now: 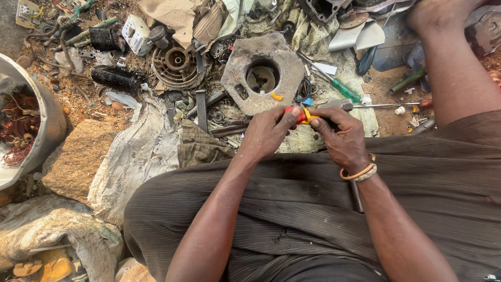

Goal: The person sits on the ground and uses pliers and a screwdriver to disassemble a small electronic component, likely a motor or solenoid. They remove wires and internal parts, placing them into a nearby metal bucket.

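A small red and yellow part is pinched between both my hands above my lap. My left hand grips its red end with thumb and fingers. My right hand, with bangles at the wrist, holds the yellow end. Just beyond my hands lies a grey metal housing with a round hole in its middle. A green-handled screwdriver rests to its right on a dirty cloth.
A ribbed round metal part and a black cylinder lie among scrap at the top left. A metal tub with copper wire stands at the left edge. A brown stone and sacks sit beside my knee.
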Tool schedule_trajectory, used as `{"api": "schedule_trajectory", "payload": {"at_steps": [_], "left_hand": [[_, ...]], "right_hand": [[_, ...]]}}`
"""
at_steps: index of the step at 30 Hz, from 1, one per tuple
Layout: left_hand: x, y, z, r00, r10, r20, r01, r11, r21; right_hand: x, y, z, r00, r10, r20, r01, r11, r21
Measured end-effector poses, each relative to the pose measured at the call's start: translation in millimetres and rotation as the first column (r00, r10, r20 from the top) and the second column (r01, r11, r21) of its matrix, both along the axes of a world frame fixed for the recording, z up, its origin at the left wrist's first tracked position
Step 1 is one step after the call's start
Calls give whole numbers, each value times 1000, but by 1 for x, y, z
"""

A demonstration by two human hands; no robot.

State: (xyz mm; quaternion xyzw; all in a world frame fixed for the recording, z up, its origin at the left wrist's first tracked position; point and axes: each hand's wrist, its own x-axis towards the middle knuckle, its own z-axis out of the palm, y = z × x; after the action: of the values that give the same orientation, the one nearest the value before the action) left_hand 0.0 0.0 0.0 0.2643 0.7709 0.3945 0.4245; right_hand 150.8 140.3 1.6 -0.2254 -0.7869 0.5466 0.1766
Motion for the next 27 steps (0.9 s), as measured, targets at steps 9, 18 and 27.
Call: {"api": "schedule_trajectory", "payload": {"at_steps": [9, 18, 27], "left_hand": [[7, -5, 10, 970, -13, -242, 92, 943, 320], [11, -4, 0, 985, -19, 174, -13, 984, 176], [7, 5, -39, 850, 131, -510, -119, 991, 57]], "right_hand": [[5, 4, -18, 993, -108, 56, 118, 962, -248], [7, -4, -20, 1000, -4, -14, 8, 940, 342], [25, 19, -30, 904, -171, 392, 8, 923, 385]]}}
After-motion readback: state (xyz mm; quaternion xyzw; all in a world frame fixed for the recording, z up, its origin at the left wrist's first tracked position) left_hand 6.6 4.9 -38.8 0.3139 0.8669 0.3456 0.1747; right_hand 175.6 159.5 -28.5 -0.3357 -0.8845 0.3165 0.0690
